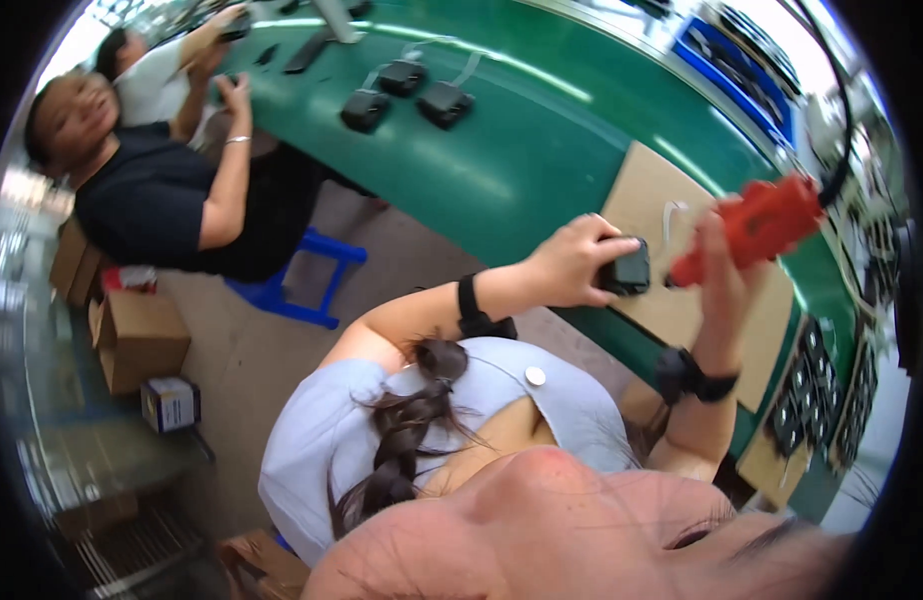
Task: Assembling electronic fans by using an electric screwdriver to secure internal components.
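My left hand [574,262] is closed around a small black box-shaped device [630,270], its fingers and thumb gripping the sides. The device is held above the near edge of a tan board [672,170] lying on the green bench. In my right hand [724,285], somewhat smeared by motion, is a red electric screwdriver [767,222] with a black cable [844,130] running up from its back end. The screwdriver's dark tip points toward the device, with a small gap between them. On the board, close to the screwdriver, lies a thin white strip [672,215].
Three black devices with pale straps [402,78] lie farther along the green bench [462,165]. A blue tray [737,80] of dark parts stands at the back. Trays of black parts [810,390] sit at right. Two co-workers [152,190] work at left, near a blue stool [307,280] and cardboard boxes [142,340].
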`<action>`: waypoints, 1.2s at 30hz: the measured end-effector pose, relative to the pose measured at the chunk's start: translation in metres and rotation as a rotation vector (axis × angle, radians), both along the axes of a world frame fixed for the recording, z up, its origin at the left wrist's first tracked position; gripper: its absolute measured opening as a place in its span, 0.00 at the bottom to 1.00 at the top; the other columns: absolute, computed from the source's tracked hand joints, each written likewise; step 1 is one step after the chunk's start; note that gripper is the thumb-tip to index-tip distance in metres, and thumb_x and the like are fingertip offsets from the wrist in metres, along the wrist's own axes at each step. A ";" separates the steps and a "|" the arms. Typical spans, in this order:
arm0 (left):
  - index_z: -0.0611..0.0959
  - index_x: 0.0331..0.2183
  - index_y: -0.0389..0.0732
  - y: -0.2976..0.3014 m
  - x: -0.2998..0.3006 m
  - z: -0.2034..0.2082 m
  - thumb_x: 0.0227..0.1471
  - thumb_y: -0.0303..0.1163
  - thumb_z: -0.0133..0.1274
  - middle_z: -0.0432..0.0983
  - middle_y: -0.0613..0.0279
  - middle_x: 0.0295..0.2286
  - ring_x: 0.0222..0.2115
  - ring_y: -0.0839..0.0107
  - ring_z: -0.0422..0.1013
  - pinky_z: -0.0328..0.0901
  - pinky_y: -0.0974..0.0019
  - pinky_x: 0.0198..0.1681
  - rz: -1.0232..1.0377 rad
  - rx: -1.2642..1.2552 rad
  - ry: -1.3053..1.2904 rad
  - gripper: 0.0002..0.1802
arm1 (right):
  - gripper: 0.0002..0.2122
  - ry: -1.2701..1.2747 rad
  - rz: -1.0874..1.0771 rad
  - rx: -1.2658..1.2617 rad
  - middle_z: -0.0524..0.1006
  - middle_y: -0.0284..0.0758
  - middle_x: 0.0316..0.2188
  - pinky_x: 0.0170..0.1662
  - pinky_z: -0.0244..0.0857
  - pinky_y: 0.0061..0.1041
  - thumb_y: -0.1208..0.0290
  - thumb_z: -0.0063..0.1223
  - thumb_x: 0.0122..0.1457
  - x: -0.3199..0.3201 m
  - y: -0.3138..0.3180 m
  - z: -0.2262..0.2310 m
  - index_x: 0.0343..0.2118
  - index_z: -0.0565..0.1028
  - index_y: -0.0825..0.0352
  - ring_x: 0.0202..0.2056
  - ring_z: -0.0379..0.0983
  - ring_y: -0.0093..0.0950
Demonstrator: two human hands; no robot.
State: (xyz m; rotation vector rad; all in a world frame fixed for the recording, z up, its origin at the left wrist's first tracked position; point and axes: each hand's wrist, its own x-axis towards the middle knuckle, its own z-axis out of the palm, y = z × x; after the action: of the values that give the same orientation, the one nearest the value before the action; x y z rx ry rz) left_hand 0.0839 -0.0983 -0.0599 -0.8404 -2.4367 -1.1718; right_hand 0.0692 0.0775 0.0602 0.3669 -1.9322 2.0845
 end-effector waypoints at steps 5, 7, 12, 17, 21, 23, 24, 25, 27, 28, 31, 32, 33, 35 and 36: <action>0.74 0.51 0.45 0.004 0.004 0.005 0.32 0.45 0.68 0.68 0.53 0.44 0.46 0.53 0.66 0.60 0.53 0.53 -0.004 -0.140 -0.022 0.42 | 0.18 -0.130 -0.495 1.256 0.78 0.39 0.27 0.29 0.68 0.33 0.55 0.52 0.60 -0.005 0.052 0.020 0.46 0.71 0.64 0.25 0.75 0.37; 0.74 0.52 0.44 0.000 0.008 0.010 0.32 0.46 0.68 0.68 0.52 0.44 0.46 0.53 0.65 0.60 0.53 0.53 0.028 -0.212 -0.006 0.42 | 0.19 -0.024 -0.445 1.323 0.78 0.43 0.31 0.33 0.68 0.38 0.56 0.54 0.59 -0.024 0.080 -0.021 0.46 0.71 0.64 0.29 0.75 0.43; 0.73 0.52 0.41 0.015 0.002 0.013 0.32 0.48 0.67 0.69 0.50 0.43 0.47 0.54 0.65 0.60 0.52 0.53 0.071 -0.335 -0.006 0.44 | 0.20 0.040 -0.428 1.273 0.76 0.47 0.38 0.41 0.66 0.43 0.59 0.59 0.55 -0.049 0.117 -0.089 0.46 0.70 0.66 0.39 0.73 0.47; 0.71 0.53 0.39 0.020 0.005 0.006 0.34 0.44 0.67 0.68 0.49 0.44 0.46 0.52 0.66 0.60 0.53 0.53 0.152 -0.283 -0.006 0.44 | 0.21 -0.025 -0.287 1.371 0.74 0.47 0.39 0.43 0.65 0.41 0.61 0.60 0.54 -0.048 0.097 -0.092 0.46 0.70 0.67 0.41 0.71 0.47; 0.69 0.54 0.38 0.020 0.002 0.015 0.34 0.42 0.66 0.70 0.48 0.42 0.43 0.51 0.67 0.62 0.54 0.51 0.132 -0.200 -0.110 0.44 | 0.21 0.017 -0.298 1.369 0.74 0.46 0.36 0.43 0.66 0.40 0.61 0.61 0.53 -0.039 0.095 -0.086 0.46 0.71 0.68 0.40 0.71 0.46; 0.68 0.55 0.37 0.012 0.004 0.021 0.36 0.42 0.65 0.70 0.49 0.42 0.43 0.53 0.68 0.63 0.55 0.50 0.133 -0.158 -0.125 0.44 | 0.21 0.049 -0.305 1.364 0.75 0.45 0.37 0.43 0.66 0.40 0.61 0.61 0.52 -0.039 0.097 -0.086 0.45 0.72 0.67 0.40 0.71 0.46; 0.67 0.56 0.37 0.007 0.003 0.024 0.38 0.41 0.64 0.71 0.50 0.42 0.43 0.56 0.68 0.63 0.57 0.49 0.123 -0.115 -0.141 0.44 | 0.20 0.060 -0.311 1.361 0.75 0.45 0.37 0.44 0.66 0.40 0.61 0.62 0.52 -0.039 0.098 -0.087 0.45 0.72 0.67 0.40 0.71 0.46; 0.66 0.57 0.36 0.003 0.003 0.025 0.39 0.40 0.64 0.71 0.51 0.41 0.43 0.58 0.69 0.64 0.59 0.48 0.113 -0.071 -0.156 0.44 | 0.20 0.060 -0.309 1.359 0.75 0.45 0.37 0.44 0.66 0.40 0.61 0.62 0.52 -0.039 0.098 -0.087 0.45 0.72 0.67 0.40 0.71 0.46; 0.65 0.57 0.36 -0.004 0.004 0.027 0.41 0.40 0.63 0.71 0.52 0.42 0.43 0.61 0.69 0.65 0.61 0.48 0.068 0.118 -0.315 0.44 | 0.20 0.056 -0.287 1.336 0.75 0.45 0.37 0.44 0.66 0.39 0.61 0.62 0.52 -0.039 0.097 -0.088 0.44 0.73 0.67 0.40 0.71 0.45; 0.64 0.58 0.36 -0.007 0.004 0.028 0.43 0.39 0.63 0.71 0.53 0.42 0.43 0.65 0.69 0.65 0.63 0.47 0.021 0.311 -0.471 0.44 | 0.20 0.055 -0.274 1.325 0.75 0.45 0.37 0.44 0.66 0.39 0.61 0.62 0.52 -0.040 0.097 -0.089 0.44 0.73 0.67 0.40 0.71 0.45; 0.63 0.59 0.35 -0.013 0.003 0.028 0.45 0.40 0.62 0.71 0.56 0.41 0.40 0.69 0.69 0.65 0.67 0.45 -0.069 0.558 -0.697 0.43 | 0.20 0.037 -0.255 1.302 0.75 0.45 0.37 0.44 0.66 0.39 0.61 0.61 0.53 -0.037 0.101 -0.086 0.44 0.73 0.68 0.41 0.72 0.45; 0.63 0.59 0.34 -0.015 0.002 0.026 0.46 0.41 0.62 0.72 0.58 0.39 0.38 0.71 0.69 0.65 0.69 0.43 -0.095 0.612 -0.769 0.43 | 0.19 0.030 -0.242 1.291 0.75 0.45 0.38 0.43 0.66 0.39 0.62 0.61 0.53 -0.036 0.102 -0.085 0.44 0.73 0.69 0.41 0.72 0.45; 0.63 0.58 0.34 -0.017 0.001 0.024 0.47 0.42 0.62 0.72 0.60 0.38 0.35 0.72 0.69 0.65 0.71 0.41 -0.115 0.664 -0.838 0.43 | 0.19 0.032 -0.241 1.289 0.75 0.45 0.38 0.43 0.66 0.39 0.62 0.61 0.53 -0.038 0.103 -0.086 0.44 0.73 0.69 0.41 0.72 0.45; 0.63 0.58 0.34 -0.021 0.002 0.022 0.48 0.41 0.61 0.72 0.60 0.38 0.36 0.72 0.70 0.66 0.69 0.42 -0.144 0.719 -0.881 0.41 | 0.19 0.057 -0.244 1.220 0.76 0.46 0.37 0.43 0.66 0.39 0.62 0.59 0.55 -0.042 0.107 -0.087 0.44 0.73 0.69 0.40 0.72 0.45; 0.63 0.58 0.34 -0.023 0.003 0.021 0.50 0.39 0.60 0.72 0.59 0.39 0.36 0.71 0.71 0.67 0.68 0.43 -0.177 0.775 -0.926 0.40 | 0.18 0.069 -0.245 1.186 0.76 0.46 0.37 0.43 0.66 0.38 0.62 0.59 0.56 -0.043 0.108 -0.087 0.44 0.73 0.70 0.40 0.72 0.45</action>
State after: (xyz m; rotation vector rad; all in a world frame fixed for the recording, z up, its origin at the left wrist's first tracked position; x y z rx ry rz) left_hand 0.0864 -0.1210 -0.0391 -0.2718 -2.0889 -2.7750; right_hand 0.0262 0.1852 -0.0270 0.3665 -2.7638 0.5749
